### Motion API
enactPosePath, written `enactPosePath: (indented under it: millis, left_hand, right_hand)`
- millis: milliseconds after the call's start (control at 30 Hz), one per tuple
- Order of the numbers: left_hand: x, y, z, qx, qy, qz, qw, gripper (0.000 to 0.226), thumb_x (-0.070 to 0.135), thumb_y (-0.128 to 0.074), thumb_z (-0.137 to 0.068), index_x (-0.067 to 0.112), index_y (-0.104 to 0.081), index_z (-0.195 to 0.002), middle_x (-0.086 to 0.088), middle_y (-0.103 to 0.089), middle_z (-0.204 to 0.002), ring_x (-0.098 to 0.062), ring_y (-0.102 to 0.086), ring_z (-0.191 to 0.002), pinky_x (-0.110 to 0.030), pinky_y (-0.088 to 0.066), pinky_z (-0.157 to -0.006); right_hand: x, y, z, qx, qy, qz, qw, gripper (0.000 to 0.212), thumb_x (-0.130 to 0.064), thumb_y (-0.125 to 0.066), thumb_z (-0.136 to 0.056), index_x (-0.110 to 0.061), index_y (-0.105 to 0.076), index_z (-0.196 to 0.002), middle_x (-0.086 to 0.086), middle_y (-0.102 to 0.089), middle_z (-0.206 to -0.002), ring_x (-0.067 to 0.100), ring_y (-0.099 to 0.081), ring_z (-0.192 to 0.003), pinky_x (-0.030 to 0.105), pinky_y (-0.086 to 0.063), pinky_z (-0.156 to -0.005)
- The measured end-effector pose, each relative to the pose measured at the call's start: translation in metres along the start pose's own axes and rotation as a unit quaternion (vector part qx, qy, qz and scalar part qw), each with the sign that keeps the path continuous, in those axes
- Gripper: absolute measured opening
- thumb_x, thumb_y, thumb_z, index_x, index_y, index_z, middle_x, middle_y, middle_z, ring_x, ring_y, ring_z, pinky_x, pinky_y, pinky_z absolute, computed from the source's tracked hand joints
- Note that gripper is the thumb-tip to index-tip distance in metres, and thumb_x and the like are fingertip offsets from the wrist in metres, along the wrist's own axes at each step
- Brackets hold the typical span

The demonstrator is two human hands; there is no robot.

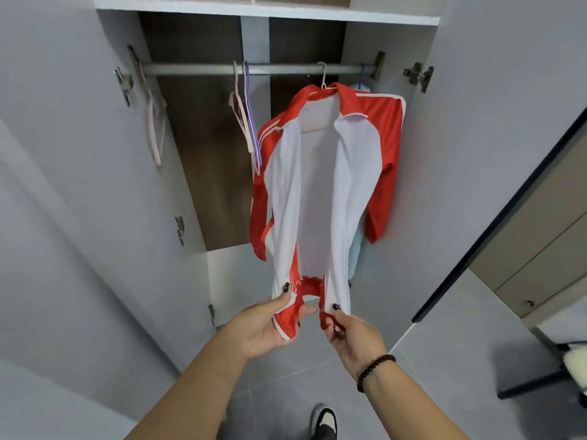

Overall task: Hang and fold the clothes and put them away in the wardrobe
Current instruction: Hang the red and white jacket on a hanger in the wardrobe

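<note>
Where the camera looked into the open wardrobe (203,154), these were the particulars, each placed by the rail (254,68):

Jacket: one red-and-white jacket (320,192) hung unzipped on a pale hanger (324,79) hooked over the rail, toward its right end; the hem was drawn down and out toward the person.

Left hand: the left hand (270,325), far below the rail, pinched the left hem corner, thumb on the white panel, fingers curled under the red band.

Right hand: the right hand (346,328), just beside the left one, gripped the right front edge at the zip; a dark bead bracelet (374,371) circled the wrist.

Hidden: a pale blue garment (357,249) hung behind the jacket at the rail's right end, only a strip of it and a blue hook showing; its kind could not be told.

Bare hangers: at mid-rail hung a pink one (238,115) and a purple one (252,122), a paler edge below them perhaps a third; one more pink hanger (154,128) hung at the left end.

Cut off: the top of the wardrobe ran out of frame above the rail; one shoe (324,417) showed at the bottom edge, and a chair base (540,379) was clipped at the right.

Blurred: the hinges on both doors were soft.
</note>
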State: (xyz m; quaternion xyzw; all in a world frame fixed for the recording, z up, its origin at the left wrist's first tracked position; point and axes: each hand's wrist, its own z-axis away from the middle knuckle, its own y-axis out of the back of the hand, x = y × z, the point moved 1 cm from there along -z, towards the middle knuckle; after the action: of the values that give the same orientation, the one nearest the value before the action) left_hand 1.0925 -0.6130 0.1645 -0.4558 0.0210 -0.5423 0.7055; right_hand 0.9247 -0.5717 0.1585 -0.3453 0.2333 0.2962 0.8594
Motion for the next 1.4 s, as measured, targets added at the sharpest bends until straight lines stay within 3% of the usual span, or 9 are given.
enactPosePath:
  millis: [200, 333, 500, 600, 700, 833, 1000, 1233, 1400]
  left_hand:
    - [-0.001, -0.013, 0.009, 0.057, -0.077, 0.001, 0.995, 0.047, 0.021, -0.081, -0.068, 0.002, -0.065, -0.108, -0.008, -0.067, -0.080, -0.011, -0.060, -0.060, -0.023, -0.052, -0.057]
    - [-0.002, -0.021, 0.013, 0.062, -0.138, 0.025, 0.988, 0.023, 0.007, -0.065, -0.089, -0.003, -0.066, -0.110, -0.013, -0.073, -0.096, -0.013, -0.071, -0.073, -0.029, -0.058, -0.069]
    - [0.004, -0.037, 0.029, 0.014, -0.154, -0.005, 0.988, 0.029, 0.027, -0.065, -0.085, 0.010, -0.072, -0.107, -0.009, -0.074, -0.105, -0.016, -0.071, -0.089, -0.033, -0.054, -0.077]
    - [0.003, -0.042, 0.035, 0.001, -0.164, -0.017, 0.986, 0.018, 0.011, -0.065, -0.088, 0.008, -0.075, -0.103, -0.009, -0.073, -0.103, -0.014, -0.071, -0.083, -0.029, -0.056, -0.071]
    - [0.001, -0.044, 0.039, 0.019, -0.199, 0.023, 0.980, 0.029, -0.002, -0.066, -0.081, 0.005, -0.069, -0.108, -0.012, -0.074, -0.103, -0.013, -0.071, -0.075, -0.021, -0.056, -0.061]
    - [-0.004, -0.049, 0.045, 0.007, -0.204, 0.050, 0.978, 0.046, 0.003, -0.075, -0.062, 0.003, -0.071, -0.107, -0.013, -0.074, -0.100, -0.012, -0.071, -0.071, -0.019, -0.055, -0.056]
    - [-0.008, -0.059, 0.059, -0.030, -0.206, 0.022, 0.978, 0.035, 0.006, -0.077, -0.062, 0.014, -0.079, -0.097, -0.012, -0.073, -0.107, -0.010, -0.071, -0.075, -0.018, -0.054, -0.056]
    - [-0.010, -0.088, 0.084, 0.084, -0.356, -0.132, 0.921, 0.043, 0.041, -0.082, -0.048, 0.038, -0.078, -0.091, 0.005, -0.076, -0.098, -0.001, -0.069, -0.073, -0.011, -0.047, -0.056]
    - [-0.010, -0.101, 0.089, 0.081, -0.383, -0.100, 0.915, 0.040, 0.036, -0.084, -0.050, 0.034, -0.078, -0.090, -0.001, -0.077, -0.095, -0.007, -0.070, -0.073, -0.013, -0.050, -0.058]
  right_hand:
    - [-0.006, -0.008, 0.016, 0.104, 0.109, -0.043, 0.988, 0.025, -0.019, -0.054, -0.096, 0.001, -0.059, -0.081, 0.006, -0.056, -0.059, 0.017, -0.048, -0.050, 0.020, -0.042, -0.040]
    - [-0.014, -0.010, 0.026, 0.069, 0.100, -0.073, 0.990, 0.015, 0.003, -0.046, -0.091, 0.004, -0.060, -0.087, 0.011, -0.056, -0.072, 0.018, -0.045, -0.053, 0.019, -0.041, -0.040]
    - [-0.016, -0.009, 0.038, -0.004, 0.046, -0.083, 0.995, 0.015, 0.009, -0.051, -0.090, 0.007, -0.064, -0.097, 0.013, -0.059, -0.091, 0.016, -0.052, -0.064, 0.018, -0.048, -0.047]
    - [-0.016, -0.007, 0.043, -0.024, 0.025, -0.068, 0.997, 0.021, 0.007, -0.052, -0.090, -0.002, -0.067, -0.101, 0.007, -0.062, -0.088, 0.012, -0.050, -0.064, 0.018, -0.048, -0.048]
    - [-0.017, -0.010, 0.050, -0.041, 0.030, -0.060, 0.997, 0.017, 0.006, -0.058, -0.087, -0.004, -0.068, -0.097, 0.004, -0.066, -0.083, 0.010, -0.051, -0.058, 0.018, -0.046, -0.046]
    - [-0.022, -0.010, 0.064, -0.116, 0.023, -0.083, 0.989, 0.022, 0.006, -0.058, -0.086, 0.002, -0.066, -0.105, 0.011, -0.069, -0.084, 0.014, -0.061, -0.059, 0.021, -0.055, -0.054]
    - [-0.027, -0.006, 0.085, -0.163, 0.037, -0.067, 0.984, 0.043, 0.011, -0.061, -0.066, 0.005, -0.065, -0.108, 0.018, -0.071, -0.097, 0.022, -0.071, -0.075, 0.027, -0.059, -0.064]
    - [-0.030, -0.006, 0.101, -0.164, 0.109, -0.106, 0.975, 0.042, 0.011, -0.068, -0.061, 0.006, -0.067, -0.103, 0.020, -0.071, -0.102, 0.024, -0.073, -0.083, 0.026, -0.058, -0.065]
    - [-0.030, -0.011, 0.107, -0.168, 0.117, -0.118, 0.972, 0.036, 0.011, -0.066, -0.062, 0.003, -0.070, -0.097, 0.020, -0.071, -0.103, 0.023, -0.073, -0.083, 0.025, -0.058, -0.064]
